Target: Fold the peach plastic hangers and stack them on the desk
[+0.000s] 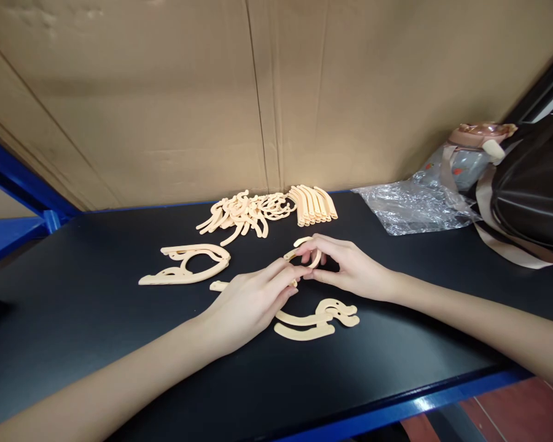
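My right hand (345, 265) pinches a curved cream plastic hanger piece (317, 259), its fingers closed around the curve. Close against it, my left hand (253, 301) is closed on a cream hanger arm (218, 286), whose end sticks out on the left; the rest is hidden under the hand. The fingertips of both hands nearly meet, and whether the pieces are joined cannot be seen. In front of them lie a loose curved arm (304, 333) and hook-shaped pieces (338, 310). To the left rests a folding hanger (205, 279) with its two arms folded leftward.
At the back of the black table (96, 344) are a tangled pile of hook pieces (244, 212) and a neat row of hanger arms (312, 205). A clear plastic bag (410, 205), a water bottle (465, 159) and a dark bag (529, 190) stand right. Cardboard (166, 104) rises behind.
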Demonstrator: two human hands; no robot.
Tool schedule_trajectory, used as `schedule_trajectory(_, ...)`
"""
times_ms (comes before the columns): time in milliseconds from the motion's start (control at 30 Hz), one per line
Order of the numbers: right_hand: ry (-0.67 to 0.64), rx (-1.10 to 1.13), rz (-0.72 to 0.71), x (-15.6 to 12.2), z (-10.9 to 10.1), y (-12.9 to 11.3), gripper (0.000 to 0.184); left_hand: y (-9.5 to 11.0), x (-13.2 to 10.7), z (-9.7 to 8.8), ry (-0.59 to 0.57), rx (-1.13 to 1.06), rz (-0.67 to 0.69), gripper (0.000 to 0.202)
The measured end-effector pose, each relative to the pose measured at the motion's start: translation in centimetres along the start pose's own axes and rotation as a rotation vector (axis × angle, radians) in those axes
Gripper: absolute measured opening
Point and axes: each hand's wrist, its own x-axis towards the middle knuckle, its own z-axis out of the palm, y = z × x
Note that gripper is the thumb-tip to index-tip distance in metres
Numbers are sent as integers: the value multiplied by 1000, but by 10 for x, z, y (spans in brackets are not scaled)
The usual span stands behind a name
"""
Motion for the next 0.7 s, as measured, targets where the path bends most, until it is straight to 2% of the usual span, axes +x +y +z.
schedule_trajectory(100,-5,-50,15,0,-1,0,12,2,1,-1,24,-6,-24,31)
schedule_trajectory(333,-57,-367,53,-3,-4,-2,23,0,3,-2,55,66,10,27)
schedule_trajectory(533,-127,-512,131,-5,-8,-11,18,-2,2,3,39,-7,0,32)
schedule_trajectory(600,-143,-552,130,-4,-9,-11,18,0,1,-2,57,-3,-19,30)
schedule_trajectory(700,-159,-602,100,-5,-18,-19,16,5,-3,-19,176,-7,-71,26)
